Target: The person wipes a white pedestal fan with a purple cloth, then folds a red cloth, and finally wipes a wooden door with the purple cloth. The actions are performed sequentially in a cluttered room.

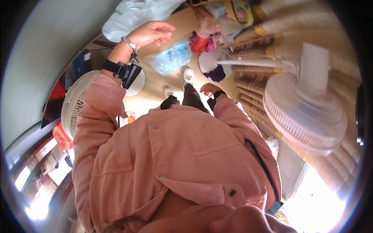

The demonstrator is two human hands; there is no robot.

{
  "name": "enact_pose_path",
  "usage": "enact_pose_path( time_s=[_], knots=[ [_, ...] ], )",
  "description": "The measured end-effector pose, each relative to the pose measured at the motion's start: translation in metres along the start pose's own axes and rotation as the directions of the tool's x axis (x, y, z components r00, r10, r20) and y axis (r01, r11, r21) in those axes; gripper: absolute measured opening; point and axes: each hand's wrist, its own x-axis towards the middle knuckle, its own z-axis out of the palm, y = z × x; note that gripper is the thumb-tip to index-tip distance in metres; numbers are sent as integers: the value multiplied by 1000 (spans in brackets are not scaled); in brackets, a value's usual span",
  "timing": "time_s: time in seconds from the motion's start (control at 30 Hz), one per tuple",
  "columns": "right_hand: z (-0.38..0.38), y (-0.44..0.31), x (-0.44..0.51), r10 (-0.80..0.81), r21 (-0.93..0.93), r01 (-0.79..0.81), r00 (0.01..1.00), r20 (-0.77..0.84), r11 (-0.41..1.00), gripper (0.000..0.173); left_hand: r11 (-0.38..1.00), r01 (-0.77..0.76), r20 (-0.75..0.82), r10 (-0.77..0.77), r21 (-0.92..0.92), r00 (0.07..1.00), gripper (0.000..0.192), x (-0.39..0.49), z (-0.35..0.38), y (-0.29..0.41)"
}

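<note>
In the head view my left hand [151, 33] is raised at the upper left, fingers loosely bent and apart, with nothing in it. It appears over the edge of a pale plastic bag [128, 20] and a brown cardboard-like surface [180, 21]. A clear plastic package with blue contents [172, 58] lies beyond it on the floor. My right hand [208, 89] hangs low by my right side, fingers slightly bent, holding nothing that shows. Near it are a purple cloth [216, 73] and the round white base [207, 59] of a standing fan.
A white standing fan [304, 113] is at the right before brown patterned curtains [253, 93]. Another fan [77, 102] stands at the left, near a red item [62, 137]. Red and pink items [201, 43] and a bag with yellow handles [240, 14] are ahead.
</note>
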Motion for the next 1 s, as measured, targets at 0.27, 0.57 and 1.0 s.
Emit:
enact_pose_path(
  time_s=[0.27, 0.57, 1.0],
  knots=[
    [87, 95, -143, 407, 331, -318, 880, -247, 889, 26, 998, -56, 304, 43, 36, 952, 36, 38, 86, 7],
    [131, 142, -207, 405, 502, -253, 888, -219, 827, 40, 998, 13, 310, -32, 62, 950, 34, 24, 116, -16],
    [212, 341, -257, 442, 655, -269, 890, -110, 706, 14, 861, 154, -129, -245, -485, 961, 27, -45, 190, -147]
  ],
)
